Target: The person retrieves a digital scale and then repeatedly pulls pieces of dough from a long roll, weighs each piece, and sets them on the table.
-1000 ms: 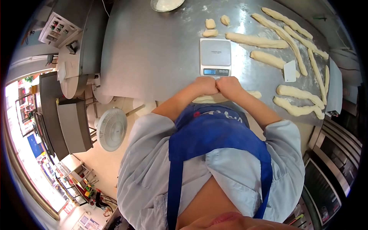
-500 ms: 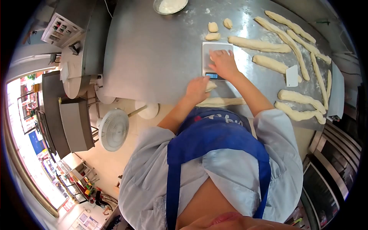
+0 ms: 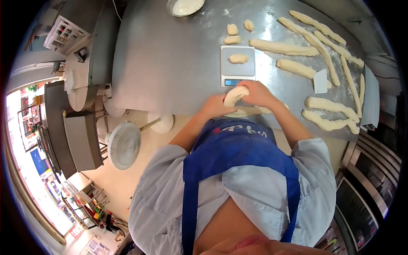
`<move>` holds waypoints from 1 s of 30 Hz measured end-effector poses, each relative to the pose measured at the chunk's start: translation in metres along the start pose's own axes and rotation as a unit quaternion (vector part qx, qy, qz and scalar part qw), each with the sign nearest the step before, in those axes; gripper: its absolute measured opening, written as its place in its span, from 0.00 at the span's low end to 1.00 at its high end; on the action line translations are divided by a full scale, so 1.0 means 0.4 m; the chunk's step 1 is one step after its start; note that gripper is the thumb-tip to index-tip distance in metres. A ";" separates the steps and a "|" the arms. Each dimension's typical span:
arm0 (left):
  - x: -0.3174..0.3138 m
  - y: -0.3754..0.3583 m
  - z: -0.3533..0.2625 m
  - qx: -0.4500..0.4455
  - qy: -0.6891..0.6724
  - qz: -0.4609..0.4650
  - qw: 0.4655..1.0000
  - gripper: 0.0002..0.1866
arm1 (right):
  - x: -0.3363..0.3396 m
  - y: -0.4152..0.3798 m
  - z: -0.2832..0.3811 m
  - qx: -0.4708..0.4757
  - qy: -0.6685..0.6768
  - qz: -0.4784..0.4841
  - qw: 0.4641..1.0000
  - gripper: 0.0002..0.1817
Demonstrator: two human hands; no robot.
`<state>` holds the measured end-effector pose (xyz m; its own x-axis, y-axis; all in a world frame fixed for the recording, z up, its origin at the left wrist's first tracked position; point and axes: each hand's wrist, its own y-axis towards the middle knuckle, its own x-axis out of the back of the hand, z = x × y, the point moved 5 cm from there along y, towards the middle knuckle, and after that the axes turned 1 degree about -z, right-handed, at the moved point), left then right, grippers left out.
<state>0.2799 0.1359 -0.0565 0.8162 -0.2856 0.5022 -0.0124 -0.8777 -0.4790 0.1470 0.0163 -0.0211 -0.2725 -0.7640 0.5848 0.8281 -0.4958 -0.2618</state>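
A bent piece of dough (image 3: 234, 97) is held between my two hands, just in front of the digital scale. My left hand (image 3: 216, 106) is closed around its left end, and the fingers of my right hand (image 3: 257, 93) grip the upper right end. On the plate of the scale (image 3: 225, 68) lies a small dough piece (image 3: 239, 58), with nothing touching it. The scale's blue display is lit, but its digits are too small to read. Below my hands, a long dough strip (image 3: 250, 111) rests along the table's near edge, partly covered by them.
Small dough pieces (image 3: 232, 29) sit behind the scale. Several long dough ropes (image 3: 284, 47) spread over the right side of the steel table (image 3: 165, 59). A white scraper (image 3: 320, 81) touches one rope. A bowl of flour (image 3: 185, 7) stands at the back; a fan (image 3: 123, 145) is at left.
My right hand has left the scale plate, uncovering the dough piece there, and come back toward me. Both hands now hold the bent dough, raised in front of the scale.
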 end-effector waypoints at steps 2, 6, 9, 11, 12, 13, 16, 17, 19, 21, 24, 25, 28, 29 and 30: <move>-0.034 0.021 0.024 0.007 -0.038 -0.021 0.999 0.20 | 0.054 -0.026 -0.058 -0.029 0.050 -0.010 0.998 0.23; -0.121 0.083 0.057 0.051 -0.441 0.061 0.894 0.18 | 0.059 -0.080 -0.142 -0.106 0.064 -0.001 0.992 0.25; -0.112 0.069 0.025 0.112 -0.596 0.101 0.789 0.15 | -0.010 -0.106 -0.118 -0.112 -0.092 0.081 0.986 0.27; -0.087 0.055 0.041 0.174 -0.645 0.153 0.728 0.14 | -0.039 -0.114 -0.111 -0.137 -0.164 0.121 0.969 0.28; -0.079 0.039 0.054 0.231 -0.688 0.204 0.657 0.13 | -0.036 -0.113 -0.114 -0.137 -0.162 0.122 0.969 0.28; -0.060 0.017 0.064 0.230 -0.712 0.260 0.611 0.12 | -0.029 -0.109 -0.107 -0.105 -0.061 0.107 0.987 0.27; 0.033 -0.061 0.091 0.139 -0.720 0.331 0.594 0.12 | -0.006 -0.084 -0.058 -0.103 0.146 0.157 0.971 0.27; 0.048 -0.069 0.100 0.138 -0.718 0.331 0.597 0.12 | -0.012 -0.075 -0.043 -0.135 0.245 0.218 0.935 0.27; 0.072 -0.066 0.167 0.149 -0.459 0.172 0.859 0.14 | -0.057 -0.020 -0.084 -0.047 0.132 0.157 0.978 0.25; 0.031 -0.038 0.256 0.062 -0.201 0.038 0.977 0.16 | -0.071 0.016 -0.081 0.044 0.017 0.094 0.994 0.23; 0.032 -0.019 0.233 0.015 0.172 -0.084 0.981 0.23 | -0.018 0.091 -0.117 -0.081 -0.128 0.002 0.988 0.14; 0.034 -0.030 0.204 -0.007 0.171 -0.144 0.975 0.23 | 0.021 0.116 -0.132 -0.119 -0.053 -0.075 0.989 0.13; 0.040 -0.029 0.145 -0.035 0.146 -0.224 0.963 0.25 | 0.097 0.174 -0.163 -0.067 -0.104 -0.261 0.957 0.11; 0.049 -0.020 0.131 -0.045 0.131 -0.246 0.959 0.25 | 0.104 0.182 -0.148 0.036 -0.159 -0.316 0.935 0.11; 0.055 -0.002 0.124 -0.045 0.132 -0.246 0.959 0.25 | 0.106 0.185 -0.130 0.139 -0.210 -0.367 0.895 0.12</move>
<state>0.3264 0.1494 -0.0807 0.5612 0.0951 0.8222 0.2769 -0.9577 -0.0783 0.1710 -0.0742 -0.0558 -0.6337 -0.0225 0.7732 0.6065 -0.6349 0.4787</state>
